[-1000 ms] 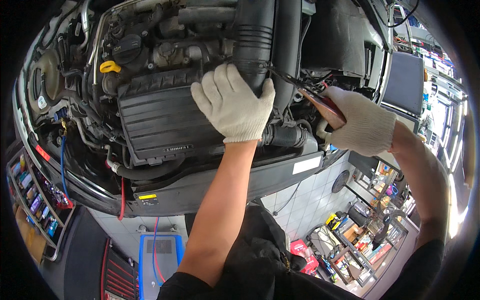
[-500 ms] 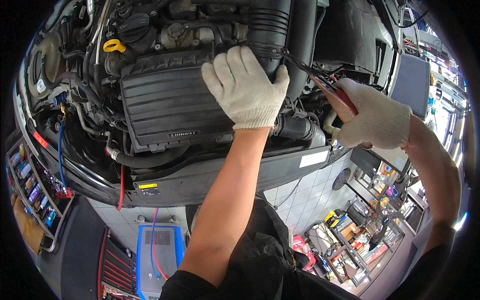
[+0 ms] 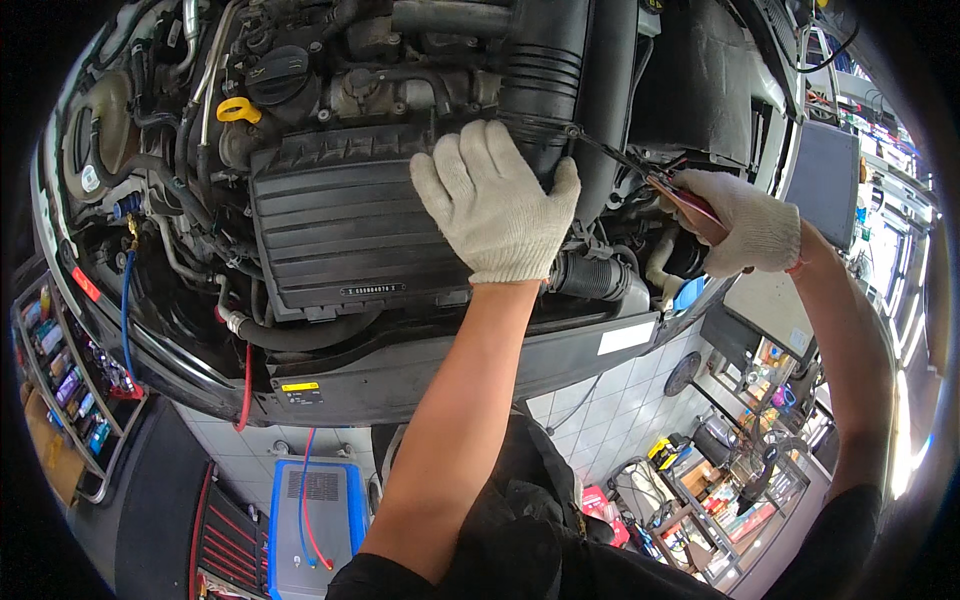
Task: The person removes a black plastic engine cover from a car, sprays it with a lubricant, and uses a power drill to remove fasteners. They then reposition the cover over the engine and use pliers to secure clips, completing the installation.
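Observation:
My left hand (image 3: 500, 205), in a white knit glove, lies palm down with its fingers stretched out on the ribbed black air filter housing (image 3: 340, 215). Its fingertips reach the housing's upper right edge, beside the ribbed intake duct (image 3: 545, 70). My right hand (image 3: 745, 215), gloved the same way, is wrapped around the reddish handles of long-nose pliers (image 3: 640, 165). The pliers' narrow tip points left and meets the lower part of the duct, near a small clamp end (image 3: 573, 131). Whether the jaws grip it is too small to tell.
A yellow dipstick handle (image 3: 238, 110) and a black oil cap (image 3: 277, 75) sit at the upper left. A corrugated hose (image 3: 590, 278) and a blue cap (image 3: 689, 294) lie below my right hand. The car's front panel (image 3: 460, 365) crosses before me. Behind stands a blue-framed machine (image 3: 318, 520).
My right hand has risen slightly and the pliers lie flatter, their tip still at the duct. A blue cap now shows below that hand. The engine sits a little lower in view.

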Demonstrator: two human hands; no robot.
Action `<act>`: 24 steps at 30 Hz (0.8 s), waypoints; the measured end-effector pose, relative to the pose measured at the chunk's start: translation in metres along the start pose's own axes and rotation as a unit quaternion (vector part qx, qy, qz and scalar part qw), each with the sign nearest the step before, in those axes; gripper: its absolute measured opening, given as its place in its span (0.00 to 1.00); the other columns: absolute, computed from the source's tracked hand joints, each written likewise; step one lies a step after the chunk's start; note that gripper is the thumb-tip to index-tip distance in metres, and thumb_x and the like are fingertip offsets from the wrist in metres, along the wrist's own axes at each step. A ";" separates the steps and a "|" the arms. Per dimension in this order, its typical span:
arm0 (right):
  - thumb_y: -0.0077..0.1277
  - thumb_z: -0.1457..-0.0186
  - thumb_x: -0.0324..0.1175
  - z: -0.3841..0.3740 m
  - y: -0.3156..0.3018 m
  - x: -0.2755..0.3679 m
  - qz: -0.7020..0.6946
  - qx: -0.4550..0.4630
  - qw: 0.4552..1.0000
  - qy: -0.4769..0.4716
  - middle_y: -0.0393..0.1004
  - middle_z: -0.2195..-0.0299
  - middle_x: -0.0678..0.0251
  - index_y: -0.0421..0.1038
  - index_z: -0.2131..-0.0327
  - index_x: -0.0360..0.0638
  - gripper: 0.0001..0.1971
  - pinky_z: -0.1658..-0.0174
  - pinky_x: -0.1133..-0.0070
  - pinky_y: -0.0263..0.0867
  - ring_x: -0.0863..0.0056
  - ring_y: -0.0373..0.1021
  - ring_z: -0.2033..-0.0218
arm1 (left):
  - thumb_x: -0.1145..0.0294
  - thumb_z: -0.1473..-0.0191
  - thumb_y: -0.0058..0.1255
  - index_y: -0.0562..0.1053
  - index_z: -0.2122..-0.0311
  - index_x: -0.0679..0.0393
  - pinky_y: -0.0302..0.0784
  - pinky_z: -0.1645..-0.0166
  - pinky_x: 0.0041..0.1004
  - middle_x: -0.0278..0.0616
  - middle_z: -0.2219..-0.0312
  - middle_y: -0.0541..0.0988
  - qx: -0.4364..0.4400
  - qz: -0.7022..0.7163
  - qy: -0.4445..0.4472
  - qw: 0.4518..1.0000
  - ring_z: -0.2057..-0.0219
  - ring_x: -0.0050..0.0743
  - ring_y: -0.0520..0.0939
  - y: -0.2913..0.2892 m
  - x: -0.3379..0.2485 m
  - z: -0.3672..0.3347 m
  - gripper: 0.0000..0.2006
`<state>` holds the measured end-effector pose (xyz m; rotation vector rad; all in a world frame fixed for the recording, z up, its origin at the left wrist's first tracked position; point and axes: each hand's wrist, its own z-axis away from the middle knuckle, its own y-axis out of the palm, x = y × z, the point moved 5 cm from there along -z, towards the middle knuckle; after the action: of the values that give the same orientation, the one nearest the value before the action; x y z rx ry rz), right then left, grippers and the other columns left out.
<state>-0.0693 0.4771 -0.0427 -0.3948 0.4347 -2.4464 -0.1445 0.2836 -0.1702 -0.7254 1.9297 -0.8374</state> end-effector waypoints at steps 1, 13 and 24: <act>0.62 0.64 0.21 -0.001 0.002 0.005 -0.019 0.017 0.999 -0.031 0.67 0.73 0.73 0.69 0.54 0.37 0.28 0.82 0.78 0.62 0.82 0.65 0.82 | 0.43 0.64 0.77 0.79 0.56 0.63 0.70 0.36 0.57 0.45 0.57 0.79 -0.001 -0.001 -0.001 1.000 0.49 0.49 0.75 0.000 0.000 0.000 0.37; 0.67 0.64 0.29 0.030 0.001 0.042 0.008 0.016 0.995 0.096 0.72 0.74 0.63 0.72 0.50 0.33 0.32 0.82 0.75 0.65 0.73 0.70 0.83 | 0.46 0.66 0.79 0.80 0.54 0.60 0.72 0.35 0.58 0.41 0.61 0.82 -0.044 0.003 0.021 0.999 0.53 0.45 0.79 0.000 -0.001 0.001 0.36; 0.72 0.49 0.39 0.017 -0.004 0.028 -0.196 0.119 0.973 0.038 0.79 0.73 0.62 0.79 0.46 0.35 0.29 0.80 0.82 0.69 0.81 0.75 0.80 | 0.44 0.64 0.77 0.83 0.55 0.62 0.68 0.32 0.58 0.41 0.64 0.84 -0.039 0.006 0.033 0.999 0.52 0.44 0.80 0.006 0.001 0.006 0.35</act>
<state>-0.0867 0.4593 -0.0213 -0.3074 0.0922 -2.8638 -0.1403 0.2849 -0.1772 -0.7407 2.0338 -0.7909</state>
